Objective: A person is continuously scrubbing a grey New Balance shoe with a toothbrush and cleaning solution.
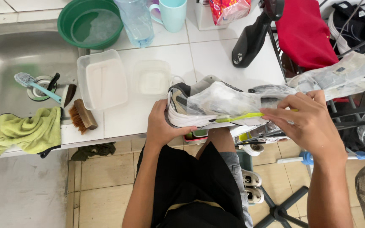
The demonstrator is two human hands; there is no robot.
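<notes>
At the front edge of the white tiled bench (216,55), seen from the head camera, the left hand (160,126) is clamped around the heel end of a sneaker (199,103), thumb over the back and fingers under the sole, holding it on its side partly over the bench edge. The right hand (307,120) has its fingers pinched together on a slim yellow-green toothbrush (237,117), whose bristled head lies against the pale midsole. A crumpled sheet of clear plastic wrap (334,78) covers the shoe's upper and trails off to the right. The sneaker looks light, with a soft, yielding upper and a firmer rubbery sole; under the plastic it is likely slippery, so the bare heel and sole edge seem the surest places to grip it. Left of the shoe stand two cloudy, squarish plastic tubs (102,80), a wooden scrub brush (82,116) with stiff brown bristles and a limp green cloth (26,133) draped over the bench edge. Farther back are a round green basin (90,25) holding water, a steel sink (9,67) and a pale blue mug (172,14).
</notes>
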